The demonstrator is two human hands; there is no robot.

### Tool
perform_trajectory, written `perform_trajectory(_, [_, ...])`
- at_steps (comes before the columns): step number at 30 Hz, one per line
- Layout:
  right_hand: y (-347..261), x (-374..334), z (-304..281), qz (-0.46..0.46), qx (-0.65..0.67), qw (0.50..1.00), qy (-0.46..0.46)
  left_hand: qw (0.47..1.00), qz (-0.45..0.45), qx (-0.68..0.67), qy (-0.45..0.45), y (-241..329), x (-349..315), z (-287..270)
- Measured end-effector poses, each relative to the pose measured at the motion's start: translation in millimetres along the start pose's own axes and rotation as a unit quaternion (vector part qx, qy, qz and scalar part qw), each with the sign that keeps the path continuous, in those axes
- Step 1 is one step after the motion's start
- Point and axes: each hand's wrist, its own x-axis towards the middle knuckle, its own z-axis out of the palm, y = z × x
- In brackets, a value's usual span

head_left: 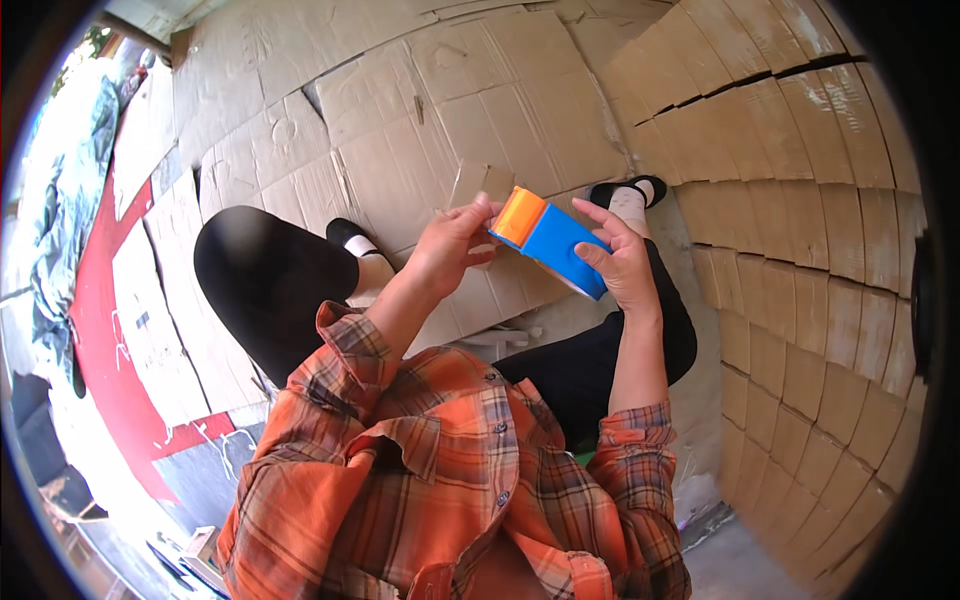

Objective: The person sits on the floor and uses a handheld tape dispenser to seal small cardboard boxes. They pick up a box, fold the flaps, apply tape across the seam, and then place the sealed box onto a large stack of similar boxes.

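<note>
From where I stand, the one blue-and-orange box (565,245) is up in the air between the seated person's hands, a little toward one o'clock from the middle of the view, its orange end tipped toward ten o'clock. The right hand (628,265), at the box's four o'clock, has its grip closed on the blue body, thumb laid across the top face — probably to keep it steady with nothing beneath. The left hand (447,248), at nine o'clock, brings its fingertips to the orange end; whether that grip pinches or merely touches, I cannot tell. Two knees (250,262) in black spread wide, seemingly to give the arms room, with two dark shoes (346,235) beyond them. Toward twelve o'clock, cardboard sheets (380,170) cover the floor, perhaps as protection. At three o'clock stands stacked brown cardboard (780,222) — too many pieces to count surely, packed tightly, likely to save space. One red strip (105,300) lies at nine o'clock.
</note>
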Motion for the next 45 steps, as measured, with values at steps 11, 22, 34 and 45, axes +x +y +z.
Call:
perform_trajectory(11, [52.6,29.3,22.1,0.069,-0.179,0.981,-0.028,0.983,0.077,0.035,0.163,-56.4,38.2,-40.7])
perform_trajectory(22, [57.7,38.2,33.1,0.09,-0.245,0.963,-0.072,0.937,0.187,0.053,0.292,-71.9,58.6,-96.2])
perform_trajectory(34, [63.5,58.4,43.2,0.105,-0.359,0.925,-0.069,0.912,0.208,0.089,0.341,-89.0,77.7,-119.2])
perform_trajectory(45, [70.7,71.1,49.6,0.097,-0.426,0.898,-0.044,0.906,0.193,0.075,0.369,-106.6,97.1,-127.4])
